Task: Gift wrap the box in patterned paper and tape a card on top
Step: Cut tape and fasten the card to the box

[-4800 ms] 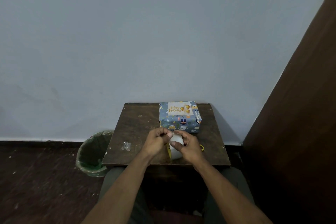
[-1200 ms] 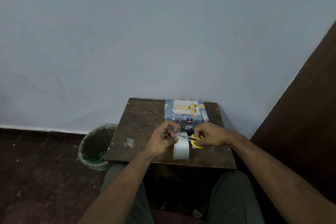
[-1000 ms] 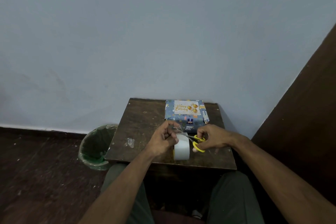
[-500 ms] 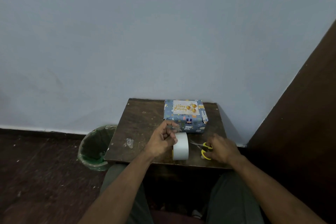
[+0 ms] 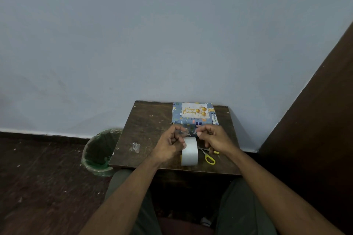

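Two hands: both are raised together over the near middle of the small dark wooden table (image 5: 149, 129), just in front of the gift.
Left hand (image 5: 170, 147): fingers curled, with fingertips against the upper left side of the wide white roll of tape (image 5: 189, 151); its thumb and forefinger pinch one end of a short clear strip of tape (image 5: 188, 132).
Right hand (image 5: 214, 139): fingers curled, thumb and forefinger pinching the other end of that strip, so the piece spans the small gap between the two hands.
Roll of tape: stands on its edge near the table's front edge, between the two wrists.
Wrapped box (image 5: 194, 117): a blue patterned-paper parcel at the back of the table, close to the pale grey wall (image 5: 172, 34), right of centre.
Card (image 5: 194, 110): a white "Happy Birthday" card with gold balloons lies flat on top of the box; whether it is taped down cannot be told.
Scissors (image 5: 208, 156): yellow-handled, lying on the table just right of the roll, partly under the right hand.
Scrap (image 5: 135, 147): a crumpled bit of clear material on the table's left part.
Bin (image 5: 99, 152): a green-lined waste bin on the dark floor, left of the table.
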